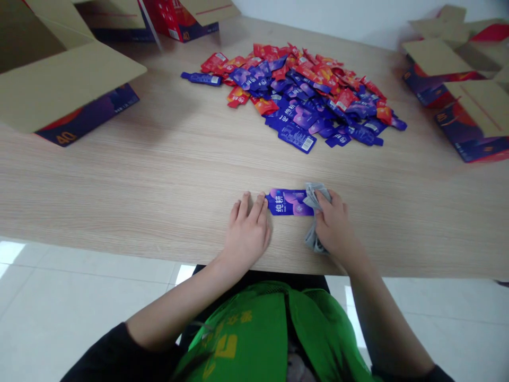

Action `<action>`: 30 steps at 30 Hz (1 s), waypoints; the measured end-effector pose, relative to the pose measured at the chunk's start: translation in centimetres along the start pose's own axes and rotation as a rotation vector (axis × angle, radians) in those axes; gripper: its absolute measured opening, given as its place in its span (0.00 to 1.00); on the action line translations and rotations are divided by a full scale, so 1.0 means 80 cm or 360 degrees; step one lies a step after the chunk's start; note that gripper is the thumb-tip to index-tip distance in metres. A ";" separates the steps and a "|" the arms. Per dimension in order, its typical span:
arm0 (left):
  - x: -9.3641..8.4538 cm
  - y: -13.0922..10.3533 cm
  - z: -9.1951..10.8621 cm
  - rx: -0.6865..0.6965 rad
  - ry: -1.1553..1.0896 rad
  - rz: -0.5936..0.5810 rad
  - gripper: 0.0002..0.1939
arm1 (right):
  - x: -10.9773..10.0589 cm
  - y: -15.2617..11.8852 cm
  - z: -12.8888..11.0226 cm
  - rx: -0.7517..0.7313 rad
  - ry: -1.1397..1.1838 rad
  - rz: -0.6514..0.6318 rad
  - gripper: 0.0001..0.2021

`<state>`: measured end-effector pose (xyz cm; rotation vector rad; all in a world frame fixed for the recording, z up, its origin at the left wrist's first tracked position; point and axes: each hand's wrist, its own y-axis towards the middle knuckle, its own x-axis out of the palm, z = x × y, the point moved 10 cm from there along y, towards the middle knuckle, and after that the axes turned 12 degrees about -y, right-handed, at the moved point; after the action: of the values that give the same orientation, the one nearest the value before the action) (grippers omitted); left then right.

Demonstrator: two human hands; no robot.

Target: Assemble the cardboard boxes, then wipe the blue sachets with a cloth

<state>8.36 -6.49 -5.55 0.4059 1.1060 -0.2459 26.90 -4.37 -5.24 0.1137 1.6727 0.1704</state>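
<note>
A purple pouch with white lettering lies flat on the table in front of me. The fingertips of my left hand, stretched out, rest at the pouch's narrow left end. My right hand is closed around a crumpled grey cloth, which is pressed on the pouch's right end and covers it. Farther back is a heap of purple pouches and red pouches, piled loosely over one another.
A large open cardboard box stands at the left, with another red box behind it. Two open boxes are at the right. The table's front edge runs close to my body, with a tiled floor below.
</note>
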 end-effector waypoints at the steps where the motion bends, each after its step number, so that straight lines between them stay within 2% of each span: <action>1: 0.001 0.000 0.001 0.0003 0.0005 -0.0008 0.26 | -0.006 0.002 -0.001 0.0015 0.0020 0.0023 0.28; 3: 0.002 0.000 0.001 0.0001 0.0018 -0.0021 0.26 | -0.024 0.007 -0.016 0.0023 0.0047 0.0110 0.27; 6: 0.003 0.000 0.000 -0.0023 0.0037 -0.0023 0.27 | -0.037 0.013 -0.068 -0.0078 0.0093 0.0175 0.27; 9: 0.004 0.000 0.000 -0.0024 0.0031 -0.0057 0.25 | -0.018 0.017 -0.122 -0.0195 0.0045 0.0016 0.26; 12: 0.004 0.001 0.000 -0.0017 0.0010 -0.0098 0.23 | 0.007 0.018 -0.147 -0.0280 -0.0084 -0.0165 0.25; 16: 0.000 0.002 0.001 -0.0016 0.0035 -0.0068 0.23 | 0.013 0.017 -0.133 -0.0252 -0.0194 -0.0210 0.26; 23: 0.002 0.000 0.001 -0.0005 0.0045 -0.0016 0.27 | -0.001 0.007 -0.077 -0.0012 -0.0327 -0.0132 0.27; 30: 0.002 0.000 0.000 -0.0022 0.0017 -0.0046 0.27 | 0.001 -0.003 -0.028 0.0169 -0.0365 -0.0131 0.27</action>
<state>8.44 -6.47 -5.73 0.3797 1.1238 -0.2616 24.68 -4.73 -5.11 0.1387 1.4543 0.0053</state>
